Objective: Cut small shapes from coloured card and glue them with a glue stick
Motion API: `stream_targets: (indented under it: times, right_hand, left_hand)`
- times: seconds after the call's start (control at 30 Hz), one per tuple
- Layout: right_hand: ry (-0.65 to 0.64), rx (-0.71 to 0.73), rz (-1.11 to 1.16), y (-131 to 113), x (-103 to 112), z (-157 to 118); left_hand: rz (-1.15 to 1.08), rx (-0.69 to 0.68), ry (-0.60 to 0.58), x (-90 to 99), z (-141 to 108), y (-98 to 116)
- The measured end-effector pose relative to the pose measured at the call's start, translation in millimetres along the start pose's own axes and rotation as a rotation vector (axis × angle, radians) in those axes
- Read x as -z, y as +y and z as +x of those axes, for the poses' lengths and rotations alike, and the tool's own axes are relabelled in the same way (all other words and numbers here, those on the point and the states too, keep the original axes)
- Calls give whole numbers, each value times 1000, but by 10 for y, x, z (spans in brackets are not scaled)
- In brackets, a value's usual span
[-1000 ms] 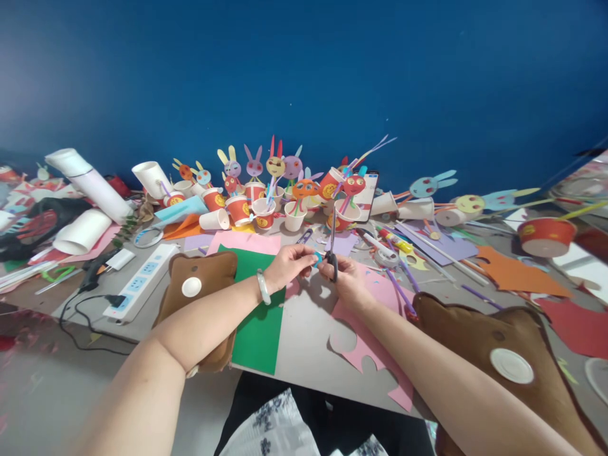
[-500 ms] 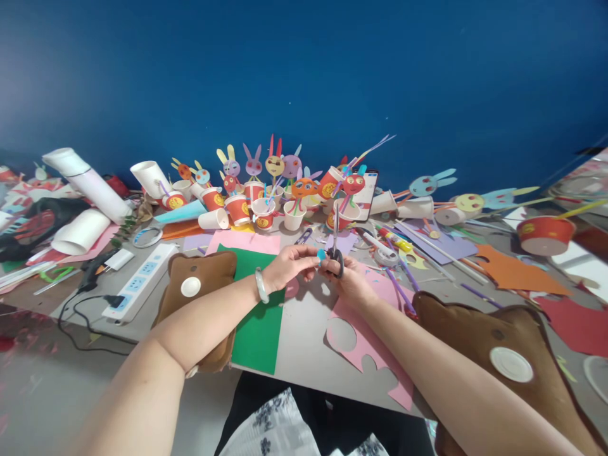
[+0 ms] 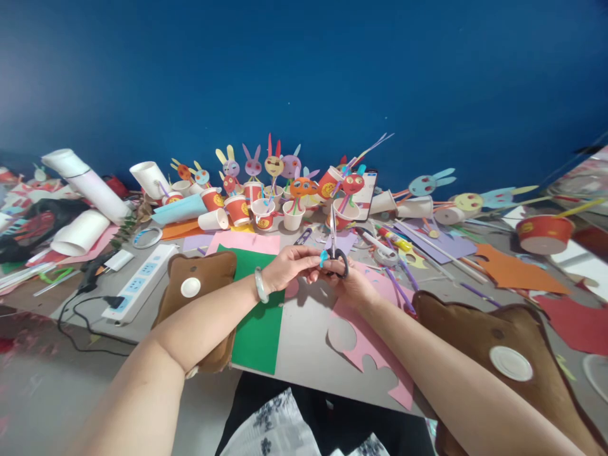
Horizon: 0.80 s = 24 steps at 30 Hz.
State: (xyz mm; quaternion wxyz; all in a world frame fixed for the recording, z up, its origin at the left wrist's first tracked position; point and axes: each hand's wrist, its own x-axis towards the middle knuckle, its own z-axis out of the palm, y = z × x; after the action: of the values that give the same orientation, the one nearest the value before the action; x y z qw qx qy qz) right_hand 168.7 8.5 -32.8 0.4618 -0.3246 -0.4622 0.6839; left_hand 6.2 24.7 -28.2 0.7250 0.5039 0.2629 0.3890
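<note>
Near the middle of the table my left hand (image 3: pixel 295 266) pinches a small piece of blue paper (image 3: pixel 323 258) between thumb and fingers. Close against it, my right hand (image 3: pixel 349 278) is closed on a pair of scissors (image 3: pixel 333 231) with dark handles, their blades pointing up and away from me. The fingertips of my right hand are beside the blue piece; whether they also grip it I cannot tell. Under my left wrist lies green paper (image 3: pixel 259 316). Pink paper (image 3: pixel 365 335) with cut-out holes lies below my right forearm.
Rabbit-faced paper figures (image 3: pixel 274 166) stand in paper cups (image 3: pixel 237 209) along the blue wall. At left are a power strip (image 3: pixel 142 282) and a brown cushion (image 3: pixel 209 272). Another brown cushion (image 3: pixel 475 329) lies at right, near orange paper (image 3: pixel 517 269) and a phone (image 3: pixel 368 190).
The blue piece now looks narrower and turned between my fingers. The scissors have tilted slightly, with their handles shifted a little to the right. My arms have hardly moved.
</note>
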Motion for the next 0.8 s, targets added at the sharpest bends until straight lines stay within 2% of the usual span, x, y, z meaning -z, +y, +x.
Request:
stream_targets:
  times: [0.17,0.47,0.6,0.8]
  right_hand:
    - [-19,2,16,28,10,9]
    - [63,19,-77,194,108,23]
    - [114,45,-91,190,94,6]
    - [123,88,-123,123,6,-31]
  left_hand:
    - [2,-6,10,5,6,-33]
    - [23,12,80,5,14,-39]
    - [23,-36,123,2,28,-39]
    - [43,-87,215,-5,45,-14]
